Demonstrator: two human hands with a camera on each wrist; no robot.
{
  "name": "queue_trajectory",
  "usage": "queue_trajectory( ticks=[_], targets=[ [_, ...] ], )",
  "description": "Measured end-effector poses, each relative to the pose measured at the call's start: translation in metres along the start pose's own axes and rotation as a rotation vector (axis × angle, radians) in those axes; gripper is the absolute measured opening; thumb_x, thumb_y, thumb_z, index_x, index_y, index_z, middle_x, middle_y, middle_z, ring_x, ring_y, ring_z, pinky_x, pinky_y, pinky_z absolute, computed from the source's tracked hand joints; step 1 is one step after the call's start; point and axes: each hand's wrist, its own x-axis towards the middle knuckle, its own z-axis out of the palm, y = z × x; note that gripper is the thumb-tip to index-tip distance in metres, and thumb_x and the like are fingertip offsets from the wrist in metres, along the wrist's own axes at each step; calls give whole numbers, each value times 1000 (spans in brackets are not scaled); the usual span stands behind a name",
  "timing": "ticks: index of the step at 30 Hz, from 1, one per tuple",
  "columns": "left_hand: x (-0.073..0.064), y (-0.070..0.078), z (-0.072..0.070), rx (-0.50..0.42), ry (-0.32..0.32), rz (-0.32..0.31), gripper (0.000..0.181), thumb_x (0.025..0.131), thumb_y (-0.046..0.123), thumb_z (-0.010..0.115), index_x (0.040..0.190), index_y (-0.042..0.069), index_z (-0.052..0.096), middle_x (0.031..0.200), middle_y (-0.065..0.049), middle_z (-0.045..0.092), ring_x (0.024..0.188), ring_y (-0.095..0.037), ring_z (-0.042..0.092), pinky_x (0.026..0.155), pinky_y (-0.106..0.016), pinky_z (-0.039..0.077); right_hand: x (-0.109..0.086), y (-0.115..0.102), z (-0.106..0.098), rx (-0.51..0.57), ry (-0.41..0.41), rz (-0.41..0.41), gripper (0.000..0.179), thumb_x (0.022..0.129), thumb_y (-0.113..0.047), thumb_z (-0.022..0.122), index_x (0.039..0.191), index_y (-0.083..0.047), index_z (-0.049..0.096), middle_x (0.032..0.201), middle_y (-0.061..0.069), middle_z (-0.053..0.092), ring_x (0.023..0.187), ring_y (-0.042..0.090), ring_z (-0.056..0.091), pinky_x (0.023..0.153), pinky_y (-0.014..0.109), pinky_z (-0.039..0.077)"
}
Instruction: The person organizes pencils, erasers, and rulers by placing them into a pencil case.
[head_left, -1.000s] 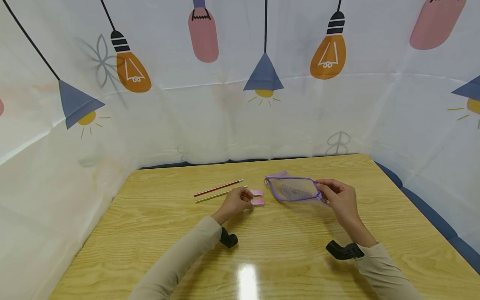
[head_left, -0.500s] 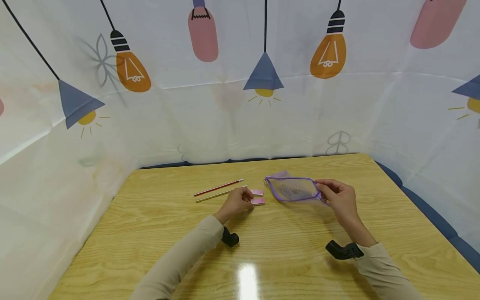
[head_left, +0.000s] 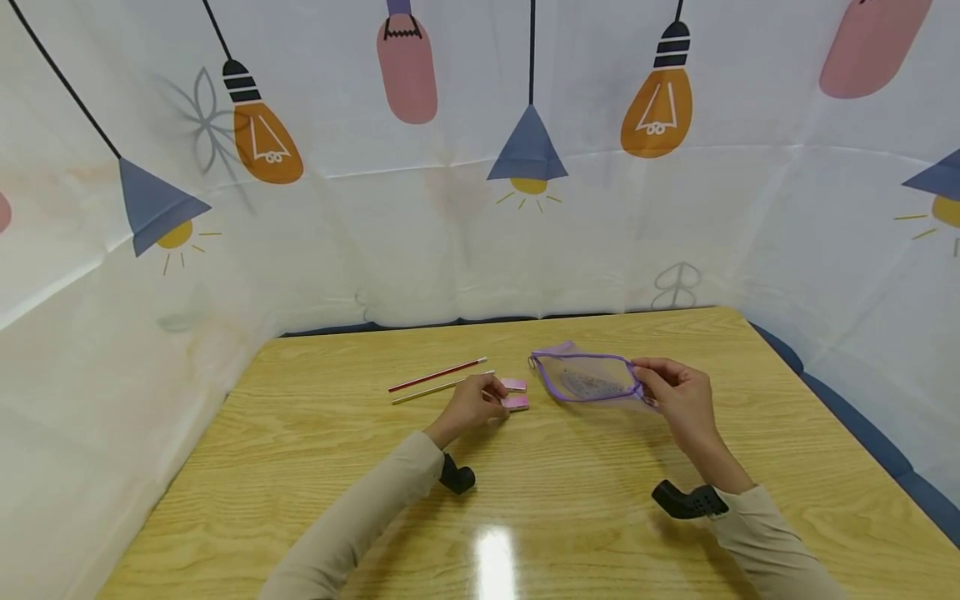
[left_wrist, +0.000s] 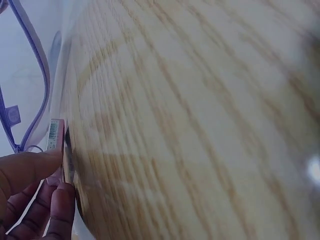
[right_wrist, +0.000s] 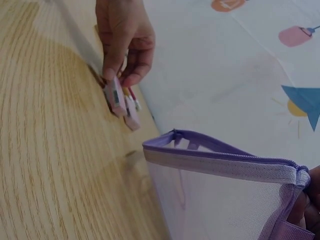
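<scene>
Left hand (head_left: 472, 400) and right hand (head_left: 681, 402) pinch, forearms (head_left: 360, 517) angled inward.

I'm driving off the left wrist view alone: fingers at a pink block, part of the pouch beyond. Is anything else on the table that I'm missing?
Observer: Yes, the head view shows a red pencil and a gold pencil on the table.
Operator: Which is closer to where I'm working?
Observer: The gold pencil; in the head view the left hand partly covers it.
Operator: And the other hand?
Observer: The right hand grips the pouch at the end farther from the left hand.
</scene>
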Motion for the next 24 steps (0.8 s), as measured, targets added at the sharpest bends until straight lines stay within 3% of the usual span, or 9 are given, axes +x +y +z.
queue_trajectory(
  ticks=[11,24],
  targets=[
    [-3,-4,-4,2,10,19,18,81,0,76,97,1,68,95,-5,65,85,-20,64,73,-32,53,0,2,-2,-13,3,-4,30,93,-16,68,105,11,67,88,11,70,69,10,65,61,21,54],
    [-3,0,-8,-15,24,32,15,83,3,75,98,1,70,95,-6,67,84,-19,65,74,-32,53,0,2,-2,-11,5,-3,29,92,-16,68,105,10,68,87,7,70,68,10,64,61,21,53]
  ],
)
